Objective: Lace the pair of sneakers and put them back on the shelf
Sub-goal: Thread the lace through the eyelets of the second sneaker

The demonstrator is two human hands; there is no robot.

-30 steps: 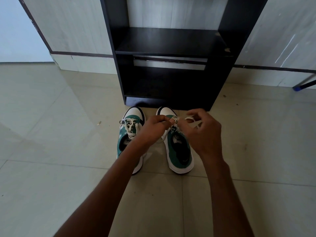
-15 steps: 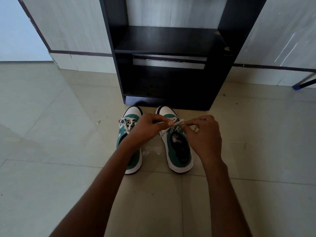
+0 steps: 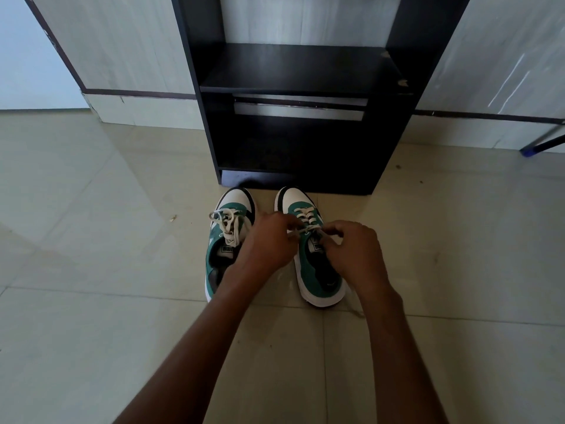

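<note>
Two green-and-white sneakers stand side by side on the tiled floor, toes toward a black shelf unit [image 3: 301, 68]. The left sneaker [image 3: 227, 240] has its white lace tied in a bow. Over the right sneaker [image 3: 312, 264], my left hand [image 3: 269, 243] and my right hand [image 3: 354, 252] each pinch a strand of its white lace [image 3: 305, 229], which stretches taut between them above the tongue. The hands cover the lace ends.
The shelf unit has an upper board and a lower compartment [image 3: 293, 145], both bare, just beyond the toes. Pale wall panels flank it. A blue-tipped furniture leg [image 3: 541, 142] juts in at the right. A small scrap [image 3: 173, 218] lies on the floor to the left.
Both hands have dropped lower and closer to the right sneaker, and the lace between them has gone tighter and shorter. The sneakers have stayed in place.
</note>
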